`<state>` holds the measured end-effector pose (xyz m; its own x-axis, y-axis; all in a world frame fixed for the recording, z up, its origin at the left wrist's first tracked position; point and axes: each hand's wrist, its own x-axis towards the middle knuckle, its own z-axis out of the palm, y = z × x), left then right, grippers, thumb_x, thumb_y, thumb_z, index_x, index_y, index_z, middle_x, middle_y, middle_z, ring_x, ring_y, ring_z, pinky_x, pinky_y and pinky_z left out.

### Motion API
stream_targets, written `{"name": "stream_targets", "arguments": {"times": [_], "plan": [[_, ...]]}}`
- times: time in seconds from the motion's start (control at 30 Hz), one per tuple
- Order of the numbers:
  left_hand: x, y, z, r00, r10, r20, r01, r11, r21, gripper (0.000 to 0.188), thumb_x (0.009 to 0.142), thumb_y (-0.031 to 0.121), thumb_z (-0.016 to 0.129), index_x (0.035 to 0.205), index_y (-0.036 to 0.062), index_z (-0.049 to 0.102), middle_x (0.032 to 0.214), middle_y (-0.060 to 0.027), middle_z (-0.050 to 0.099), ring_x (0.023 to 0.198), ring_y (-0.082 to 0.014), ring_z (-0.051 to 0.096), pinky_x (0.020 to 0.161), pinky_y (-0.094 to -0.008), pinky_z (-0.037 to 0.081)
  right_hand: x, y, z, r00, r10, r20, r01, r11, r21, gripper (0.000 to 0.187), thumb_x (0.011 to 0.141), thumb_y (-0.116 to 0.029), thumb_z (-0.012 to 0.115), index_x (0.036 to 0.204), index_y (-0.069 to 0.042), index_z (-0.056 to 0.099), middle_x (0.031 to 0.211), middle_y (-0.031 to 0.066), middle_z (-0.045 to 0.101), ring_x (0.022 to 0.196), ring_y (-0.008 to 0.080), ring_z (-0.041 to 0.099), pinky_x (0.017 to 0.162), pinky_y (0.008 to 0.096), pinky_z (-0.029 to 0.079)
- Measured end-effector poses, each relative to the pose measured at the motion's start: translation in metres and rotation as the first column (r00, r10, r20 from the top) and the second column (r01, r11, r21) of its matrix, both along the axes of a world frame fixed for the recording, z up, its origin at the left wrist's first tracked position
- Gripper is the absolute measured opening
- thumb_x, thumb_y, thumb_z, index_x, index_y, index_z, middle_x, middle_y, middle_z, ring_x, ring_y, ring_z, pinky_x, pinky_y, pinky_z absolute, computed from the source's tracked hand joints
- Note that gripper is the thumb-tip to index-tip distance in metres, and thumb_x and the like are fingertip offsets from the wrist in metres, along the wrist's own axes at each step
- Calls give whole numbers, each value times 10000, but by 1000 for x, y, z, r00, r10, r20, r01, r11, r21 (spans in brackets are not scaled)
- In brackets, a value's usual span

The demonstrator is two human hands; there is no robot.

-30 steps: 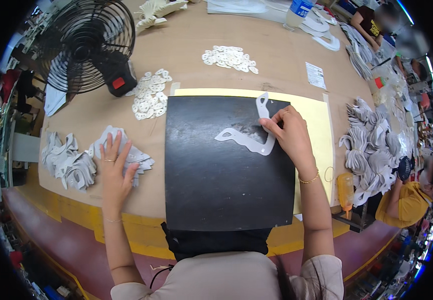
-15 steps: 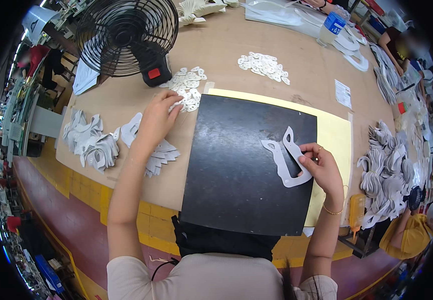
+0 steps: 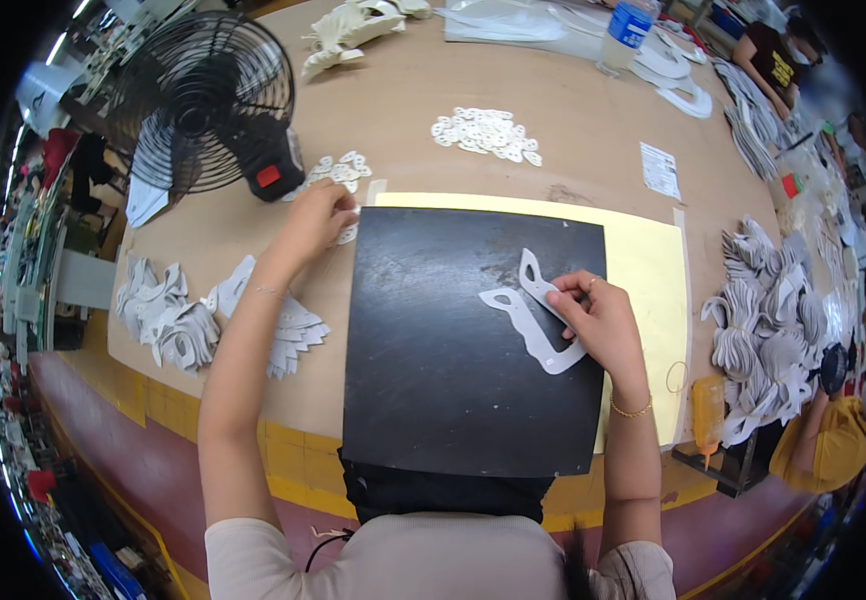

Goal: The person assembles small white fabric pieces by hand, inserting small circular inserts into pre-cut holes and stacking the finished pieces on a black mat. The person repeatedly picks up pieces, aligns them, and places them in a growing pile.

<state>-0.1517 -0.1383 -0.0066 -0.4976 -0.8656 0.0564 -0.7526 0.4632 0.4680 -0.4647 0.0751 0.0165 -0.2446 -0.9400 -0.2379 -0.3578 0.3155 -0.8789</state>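
A: Where is the grey cut-out piece (image 3: 531, 318) found?

B: It is laid flat on the black board (image 3: 453, 370), toward three o'clock of the board's middle. Its lower arm is pinned under the right hand (image 3: 598, 322), whose fingers are curled down and pressed onto it; it is not lifted.

A: And the left hand (image 3: 315, 218)?

B: It is stretched out to eleven o'clock of the board, onto the small heap of white cut-outs (image 3: 339, 180) beside the black fan (image 3: 198, 100). The fingers are bent down onto the heap; whether a piece is actually pinched cannot be told.

A: What is seen beneath the board?

B: A yellow sheet (image 3: 643, 270) is spread under it, showing along the twelve and three o'clock edges, all on the brown table (image 3: 573, 170).

A: Are any containers seen?

B: A clear plastic bottle with a blue label (image 3: 625, 32) is stood at one o'clock, far across the table; its contents cannot be made out. A small orange bottle (image 3: 707, 408) is stood at four o'clock, by the table's edge.

A: What else is laid about?

B: Grey stacked pieces (image 3: 178, 325) are piled at nine o'clock, more stacked pieces (image 3: 768, 330) at three o'clock, and another heap of white cut-outs (image 3: 485, 134) at twelve o'clock.
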Motion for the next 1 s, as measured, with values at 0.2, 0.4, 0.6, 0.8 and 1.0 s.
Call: {"name": "stream_targets", "arguments": {"times": [0.2, 0.4, 0.6, 0.8, 1.0], "plan": [[-5, -4, 3, 995, 94, 20, -96, 986, 138, 144, 755, 37, 721, 857, -36, 650, 867, -153, 641, 787, -272, 620, 723, -368, 486, 0, 2, 1, 999, -8, -36, 8, 1000, -9, 197, 889, -155, 673, 967, 25, 682, 733, 66, 658, 489, 97, 568, 482, 234, 449], [-3, -5, -1, 998, 55, 30, -56, 997, 57, 136, 765, -8, 691, 890, -44, 650, 798, -93, 636, 686, -156, 591, 658, -298, 483, 1, 4, 2, 999, -13, -38, 11, 999, -42, 197, 887, -155, 680, 968, 24, 686, 726, 40, 652, 489, 55, 520, 477, 202, 418], [-7, 0, 3, 999, 43, -21, -41, 996, 79, 137, 773, -8, 681, 901, -39, 643, 776, -85, 651, 677, -140, 592, 645, -294, 482, 0, 5, 0, 998, -11, -57, 7, 998, -66, 186, 886, -158, 672, 950, 17, 679, 739, 73, 673, 478, 122, 576, 496, 254, 449], [-6, -2, 11, 998, 68, 19, -70, 982, 173, 99, 787, 6, 676, 861, -43, 633, 733, -85, 656, 673, -144, 609, 649, -279, 486, 0, 6, -1, 998, 6, -55, -10, 998, -64, 196, 886, -159, 683, 955, 24, 681, 740, 52, 668, 492, 74, 542, 491, 227, 433], [-16, 17, 32, 976, 137, -168, -135, 991, 21, 118, 792, 26, 695, 884, -42, 668, 750, -102, 668, 692, -134, 621, 671, -263, 486, -3, 9, -1, 995, 12, -101, -20, 997, -73, 190, 882, -173, 675, 951, 5, 685, 776, 94, 689, 491, 145, 601, 525, 276, 468]]}}
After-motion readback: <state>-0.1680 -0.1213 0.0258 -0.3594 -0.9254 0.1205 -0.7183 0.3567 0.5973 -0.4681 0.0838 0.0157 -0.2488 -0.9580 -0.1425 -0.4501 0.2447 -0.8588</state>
